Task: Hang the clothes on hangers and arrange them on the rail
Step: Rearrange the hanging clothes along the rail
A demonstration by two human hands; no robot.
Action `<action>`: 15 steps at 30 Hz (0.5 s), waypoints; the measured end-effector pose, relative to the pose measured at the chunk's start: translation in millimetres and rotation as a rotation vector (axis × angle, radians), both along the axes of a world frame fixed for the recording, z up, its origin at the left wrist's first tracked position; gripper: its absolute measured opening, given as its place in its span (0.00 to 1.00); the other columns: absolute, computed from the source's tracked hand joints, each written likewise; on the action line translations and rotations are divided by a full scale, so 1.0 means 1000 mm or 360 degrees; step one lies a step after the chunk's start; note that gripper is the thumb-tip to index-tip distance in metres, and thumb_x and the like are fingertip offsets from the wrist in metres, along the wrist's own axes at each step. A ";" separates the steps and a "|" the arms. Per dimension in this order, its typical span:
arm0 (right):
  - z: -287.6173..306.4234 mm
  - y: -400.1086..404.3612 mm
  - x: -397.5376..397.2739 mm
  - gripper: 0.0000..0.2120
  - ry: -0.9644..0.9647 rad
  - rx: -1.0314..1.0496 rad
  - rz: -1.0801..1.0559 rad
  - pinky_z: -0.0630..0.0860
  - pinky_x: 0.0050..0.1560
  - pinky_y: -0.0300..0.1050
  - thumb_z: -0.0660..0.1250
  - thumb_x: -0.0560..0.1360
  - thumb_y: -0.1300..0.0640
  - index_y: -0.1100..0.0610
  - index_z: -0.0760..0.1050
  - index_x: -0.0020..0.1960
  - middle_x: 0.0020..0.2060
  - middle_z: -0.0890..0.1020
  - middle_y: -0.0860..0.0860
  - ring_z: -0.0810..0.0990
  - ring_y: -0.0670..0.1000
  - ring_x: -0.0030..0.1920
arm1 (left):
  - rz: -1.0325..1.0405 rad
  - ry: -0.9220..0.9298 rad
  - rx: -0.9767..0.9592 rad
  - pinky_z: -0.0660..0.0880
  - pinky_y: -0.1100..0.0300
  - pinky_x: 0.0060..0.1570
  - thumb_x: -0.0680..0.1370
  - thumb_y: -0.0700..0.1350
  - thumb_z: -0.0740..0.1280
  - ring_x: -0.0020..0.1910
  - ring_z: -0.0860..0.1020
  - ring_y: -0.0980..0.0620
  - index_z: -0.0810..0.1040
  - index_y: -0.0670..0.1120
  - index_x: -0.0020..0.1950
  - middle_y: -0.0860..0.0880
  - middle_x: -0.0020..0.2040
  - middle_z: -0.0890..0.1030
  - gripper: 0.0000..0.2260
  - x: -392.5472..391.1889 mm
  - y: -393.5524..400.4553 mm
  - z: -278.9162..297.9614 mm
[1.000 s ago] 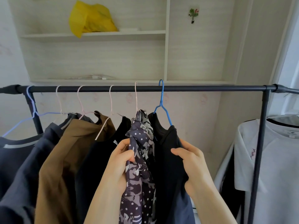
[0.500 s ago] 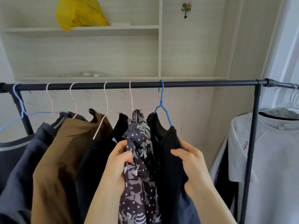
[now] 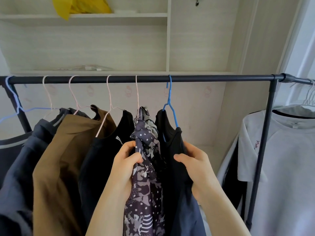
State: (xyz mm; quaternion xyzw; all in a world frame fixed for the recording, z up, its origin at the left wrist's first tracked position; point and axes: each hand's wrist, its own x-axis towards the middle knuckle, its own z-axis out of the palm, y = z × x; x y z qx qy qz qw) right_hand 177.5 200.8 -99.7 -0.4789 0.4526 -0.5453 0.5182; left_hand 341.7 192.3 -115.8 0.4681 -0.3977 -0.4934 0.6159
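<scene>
A black rail [image 3: 213,78] runs across the view with several garments hanging from it. My left hand [image 3: 125,165] grips the purple patterned garment [image 3: 145,183], which hangs on a pink hanger [image 3: 137,92]. To its right, my right hand [image 3: 196,165] grips the shoulder of a black garment [image 3: 172,167] on a blue hanger [image 3: 170,101]. Left of them hang another black garment [image 3: 100,159], a brown jacket [image 3: 63,160] and a dark grey jacket [image 3: 22,164] on pink hangers.
A vertical black post [image 3: 263,150] stands at the right, with a grey T-shirt [image 3: 286,159] hanging beyond it on a second rail. White wall shelves [image 3: 119,15] above hold a yellow bag [image 3: 80,5]. The rail is bare between the blue hanger and the post.
Both hands keep their hold on the two garments. The view has tilted down and shifted a little, so the rail and shelves sit higher in frame.
</scene>
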 end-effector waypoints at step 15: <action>-0.008 -0.012 -0.099 0.10 0.0061 0.0094 -0.0211 0.75 0.62 0.49 0.65 0.77 0.60 0.53 0.79 0.56 0.52 0.85 0.51 0.81 0.49 0.56 | 0.0707 -0.0703 -0.0604 0.66 0.82 0.38 0.74 0.36 0.68 0.41 0.73 0.76 0.75 0.50 0.59 0.56 0.51 0.76 0.16 -0.071 0.005 0.041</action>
